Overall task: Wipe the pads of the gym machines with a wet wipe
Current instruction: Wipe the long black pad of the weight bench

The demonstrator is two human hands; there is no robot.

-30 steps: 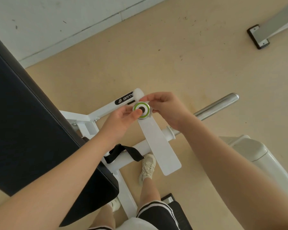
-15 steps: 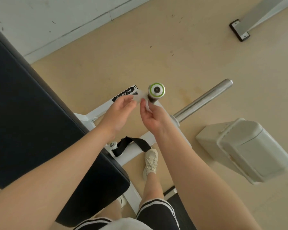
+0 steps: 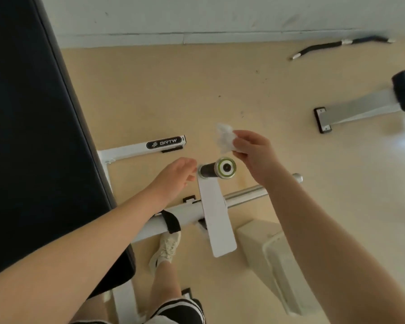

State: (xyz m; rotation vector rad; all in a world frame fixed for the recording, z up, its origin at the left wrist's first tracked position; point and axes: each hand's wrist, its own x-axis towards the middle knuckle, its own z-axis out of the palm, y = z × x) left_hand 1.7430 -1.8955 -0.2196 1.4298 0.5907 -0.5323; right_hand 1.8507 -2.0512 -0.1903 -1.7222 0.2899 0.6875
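Beige floor [image 3: 150, 94] spreads wide, scuffed with dark specks, running to a pale wall [image 3: 197, 15] with a white skirting board [image 3: 150, 38] at the far side. A curved black bar [image 3: 318, 48] lies far right, a cream bin [image 3: 278, 265] near right.

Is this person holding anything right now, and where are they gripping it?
Yes. The right hand pinches a crumpled white wet wipe by its near edge, above the grip handle. The left hand holds nothing.

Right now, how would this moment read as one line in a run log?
right hand: holds wet wipe | left hand: open beside machine handle | black pad: untouched
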